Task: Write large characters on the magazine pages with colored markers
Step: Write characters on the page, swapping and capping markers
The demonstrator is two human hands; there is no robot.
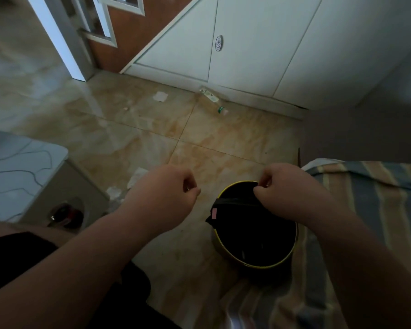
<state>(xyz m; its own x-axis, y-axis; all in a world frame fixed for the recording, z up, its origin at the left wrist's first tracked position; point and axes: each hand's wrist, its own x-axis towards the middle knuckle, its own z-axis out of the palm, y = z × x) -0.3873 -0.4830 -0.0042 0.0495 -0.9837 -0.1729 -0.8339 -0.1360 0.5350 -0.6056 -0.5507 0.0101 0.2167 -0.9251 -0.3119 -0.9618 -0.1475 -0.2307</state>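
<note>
No magazine or marker is in view. A round bin with a yellow rim (266, 265) stands on the tiled floor, lined with a black bag (237, 205). My right hand (285, 186) pinches the bag's edge at the bin's far rim. My left hand (173, 188) hovers over the floor to the left of the bin with its fingers curled; nothing shows in it. A small pink tag (214, 213) sits on the bag's folded left edge.
A striped cloth (377, 198) covers a surface right of the bin. A marble-topped table (22, 167) stands at the left. A plastic bottle (210, 96) and paper scraps (160, 96) lie on the floor before white cabinet doors (247, 43).
</note>
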